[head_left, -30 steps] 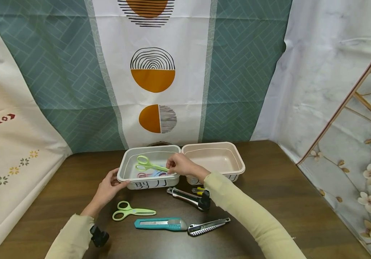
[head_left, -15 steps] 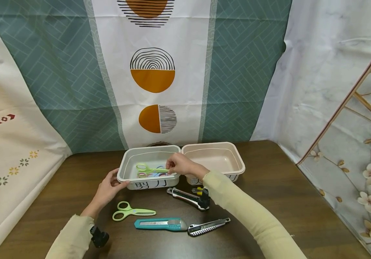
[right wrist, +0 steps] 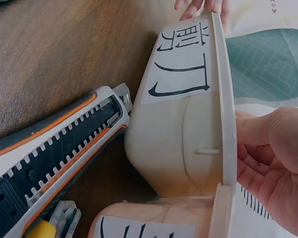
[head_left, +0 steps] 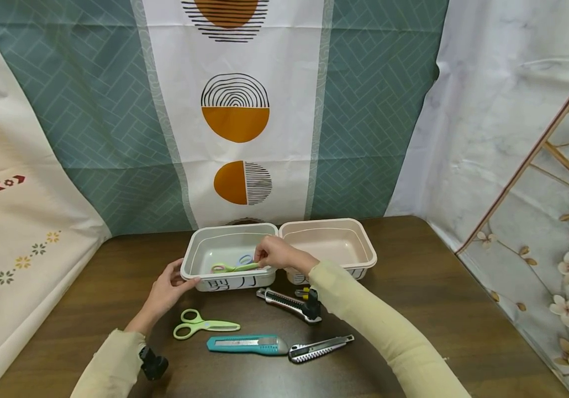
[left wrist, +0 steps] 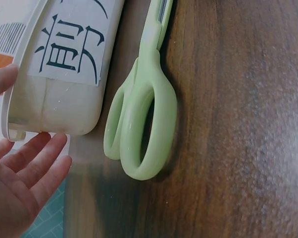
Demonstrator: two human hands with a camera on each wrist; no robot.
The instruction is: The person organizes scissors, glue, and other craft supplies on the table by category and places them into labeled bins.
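My right hand (head_left: 272, 254) reaches over the front rim of the grey-white bin (head_left: 188, 262), which is labelled in black characters. It pinches the blade tip of a green pair of scissors (head_left: 232, 268) lying low inside. Blue and pink scissors (head_left: 245, 258) also lie in the bin. My left hand (head_left: 167, 287) rests with relaxed fingers against the bin's front left corner, thumb on the rim. The left wrist view shows those straight fingers (left wrist: 30, 163) beside the bin corner (left wrist: 65, 74). In the right wrist view my right hand (right wrist: 273, 153) curls over the bin rim (right wrist: 223, 99); the scissors are hidden there.
A second green pair of scissors (head_left: 205, 326) lies on the brown table before the bin. A teal utility knife (head_left: 247, 344), a black-grey one (head_left: 289, 303) and a silver one (head_left: 320, 348) lie nearby. An empty pink bin (head_left: 371, 255) stands to the right. Curtains hang behind.
My right hand has lowered the green scissors from above the rim down into the labelled bin. The left hand has stayed at the bin's corner.
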